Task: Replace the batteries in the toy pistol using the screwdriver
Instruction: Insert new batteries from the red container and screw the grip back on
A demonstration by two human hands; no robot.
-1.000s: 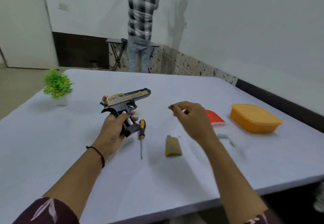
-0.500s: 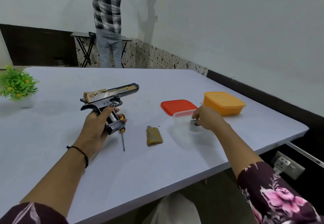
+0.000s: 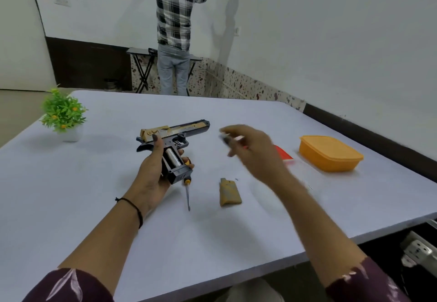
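I have the toy pistol [image 3: 173, 136] held above the table [image 3: 94, 207], muzzle pointing away. The left hand [image 3: 153, 176] is wrapped round the back of its grip. The side of the grip is open, and a silver cylinder [image 3: 172, 157] that I take for a battery sits in the bay.

To the right of the pistol, the right hand [image 3: 250, 152] hovers in the air. Its fingertips pinch a small object [image 3: 226, 139] with a dark end, too blurred for me to call it a battery.

Just below the pistol's butt lies the screwdriver [image 3: 188, 195], tip toward me, its handle partly hidden behind the butt. Below and right of the pistol, clear of it, lies the tan grip cover [image 3: 229, 193], with a tiny speck [image 3: 236, 179] beside it that may be the screw. Well to the right of the pistol are an orange container [image 3: 328, 152] and a red lid [image 3: 282, 154].

My judgement is that the unscrewing and uncovering are done and the swap of cells is midway. Seating the cells, refitting the cover and driving the screw are still to do.
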